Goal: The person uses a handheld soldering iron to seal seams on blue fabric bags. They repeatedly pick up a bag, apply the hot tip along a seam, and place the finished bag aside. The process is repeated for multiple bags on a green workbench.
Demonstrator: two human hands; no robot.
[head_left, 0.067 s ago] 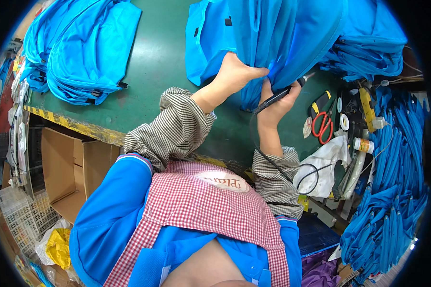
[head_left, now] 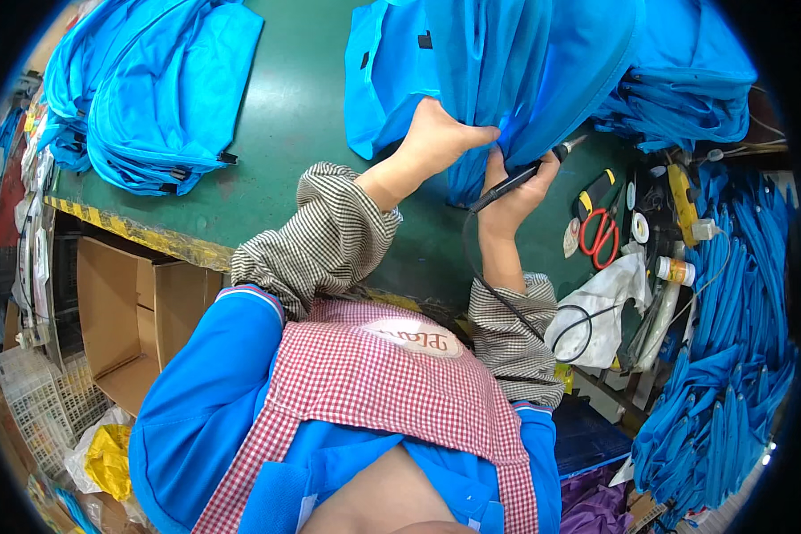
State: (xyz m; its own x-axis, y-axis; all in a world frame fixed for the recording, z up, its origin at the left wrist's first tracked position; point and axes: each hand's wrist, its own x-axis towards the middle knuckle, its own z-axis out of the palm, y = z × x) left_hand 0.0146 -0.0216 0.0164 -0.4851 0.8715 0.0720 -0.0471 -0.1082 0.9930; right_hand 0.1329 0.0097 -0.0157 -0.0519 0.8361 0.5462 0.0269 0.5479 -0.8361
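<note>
My left hand (head_left: pixel 430 141) is closed at the near edge of a bright blue fabric piece (head_left: pixel 498 62), pinching it between thumb and fingers. Close by, my right hand (head_left: pixel 509 212) grips a black soldering iron (head_left: pixel 514 183), a corded pen shape whose metal tip points up and right, away from the cloth. The right thumb and fingertips also meet the fabric's lower edge, partly hidden by folds. The cloth hangs in several layers, with small black tabs on its left part. From the iron, a black cord (head_left: pixel 470 245) loops down past my right sleeve.
Blue fabric piles lie at the left (head_left: pixel 165 98) and far right (head_left: pixel 685 76) of the green table (head_left: pixel 285 98). Red-handled scissors (head_left: pixel 601 238), a yellow-black cutter (head_left: pixel 596 191), a white cloth (head_left: pixel 607 307) and a small bottle (head_left: pixel 676 271) sit at right. An open cardboard box (head_left: pixel 120 311) stands below left.
</note>
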